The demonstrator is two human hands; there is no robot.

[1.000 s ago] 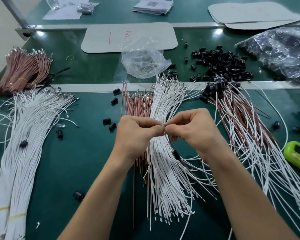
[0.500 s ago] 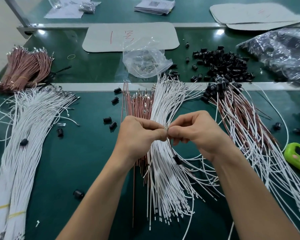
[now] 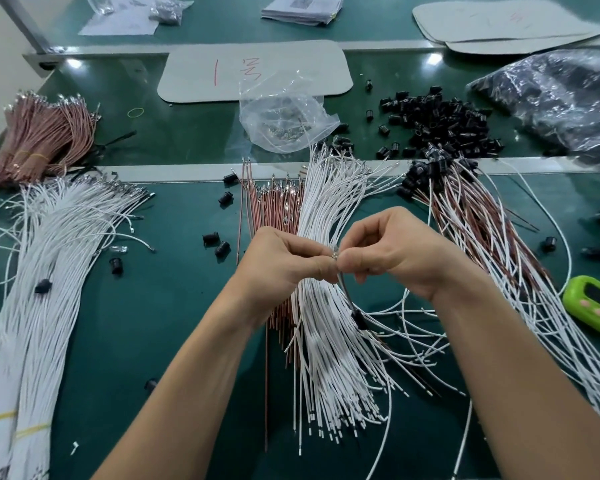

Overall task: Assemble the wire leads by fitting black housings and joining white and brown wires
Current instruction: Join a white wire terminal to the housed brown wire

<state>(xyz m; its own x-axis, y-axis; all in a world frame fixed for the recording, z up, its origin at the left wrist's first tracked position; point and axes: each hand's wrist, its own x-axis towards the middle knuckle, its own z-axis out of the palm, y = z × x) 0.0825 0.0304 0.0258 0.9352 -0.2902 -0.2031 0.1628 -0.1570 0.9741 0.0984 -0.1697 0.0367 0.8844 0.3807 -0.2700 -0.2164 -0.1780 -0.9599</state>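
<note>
Left hand (image 3: 284, 261) and right hand (image 3: 400, 252) meet fingertip to fingertip above a green table (image 3: 153, 323), with both forearms reaching in from the near edge. The fingers of each hand are curled. Thumbs and forefingers pinch a small metal terminal (image 3: 334, 253) where the hands touch. A thin wire (image 3: 345, 292) hangs from that pinch below the right hand, with a black housing (image 3: 359, 318) threaded on it. A fanned bundle of white wires (image 3: 326, 368) lies beneath both hands. Brown wires (image 3: 274, 206) lie just beyond the left hand. A pile of black housings (image 3: 437, 123) sits well beyond the right hand.
</note>
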